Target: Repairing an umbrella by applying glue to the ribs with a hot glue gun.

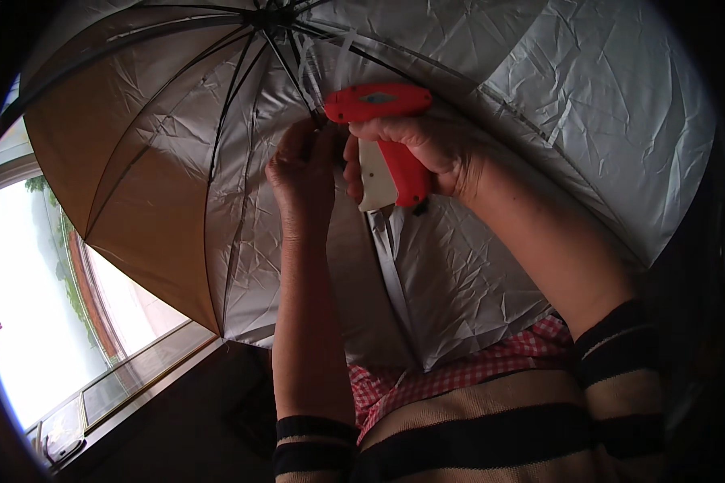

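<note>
An open umbrella [459, 274] with a wrinkled silver lining spreads across my lap, its underside facing me. Wrapped round the grip of a red and white tagging gun [379, 101] is my right hand [427, 149]. A translucent strip of plastic fasteners [346, 48] rises from the top of the gun. Just left of the gun's nose, my left hand [302, 165] is closed, fingertips together at an umbrella rib [310, 101]. What those fingertips pinch is dark and cannot be made out. Gun and left fingertips are very close together.
The black hub [272, 18] of the umbrella, with several thin ribs, sits at the top. A bright window [48, 266] with a framed sill stands at the left. Red checked cloth [459, 362] lies under the umbrella's near edge.
</note>
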Motion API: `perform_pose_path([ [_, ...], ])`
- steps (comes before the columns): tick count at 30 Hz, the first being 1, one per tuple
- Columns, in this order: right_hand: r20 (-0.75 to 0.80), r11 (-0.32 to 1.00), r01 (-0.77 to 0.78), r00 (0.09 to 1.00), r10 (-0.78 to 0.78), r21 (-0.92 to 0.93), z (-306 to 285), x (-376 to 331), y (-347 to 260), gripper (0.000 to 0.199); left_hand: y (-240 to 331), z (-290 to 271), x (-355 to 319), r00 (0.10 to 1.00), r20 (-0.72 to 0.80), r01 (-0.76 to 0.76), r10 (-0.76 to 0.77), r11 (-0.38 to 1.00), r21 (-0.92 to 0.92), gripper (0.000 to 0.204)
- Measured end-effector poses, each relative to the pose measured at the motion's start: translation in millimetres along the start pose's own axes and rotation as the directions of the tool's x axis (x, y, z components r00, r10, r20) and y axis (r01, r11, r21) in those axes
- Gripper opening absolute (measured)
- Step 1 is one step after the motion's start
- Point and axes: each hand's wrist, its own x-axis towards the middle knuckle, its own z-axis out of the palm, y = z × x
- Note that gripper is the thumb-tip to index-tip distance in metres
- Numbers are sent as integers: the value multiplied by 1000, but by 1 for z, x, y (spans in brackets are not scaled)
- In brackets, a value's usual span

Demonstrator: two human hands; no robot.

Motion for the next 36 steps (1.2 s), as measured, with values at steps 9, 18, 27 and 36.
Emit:
perform_pose_path([
  [9, 15, 1000, -15, 1000, 15, -14, 3, 4, -8, 30, 3, 2, 0, 1000, -10, -24, 24, 1000, -13, 13],
  [18, -181, 936, -43, 983, -22, -349, 17, 10, -27, 26, -14, 6, 4, 989, -62, -128, 136, 986, 111, 11],
  [27, -11, 926, 281, 956, -293, -252, 2, -136, -36, 46, -19, -11, -7, 981, -130, -96, 147, 937, 335, 30],
  [36, -205, 763, 585, 740, -641, -276, -97, -425, 24, 38, -12, 39, -17, 712, 433, -502, 552, -31, 864, 50],
])
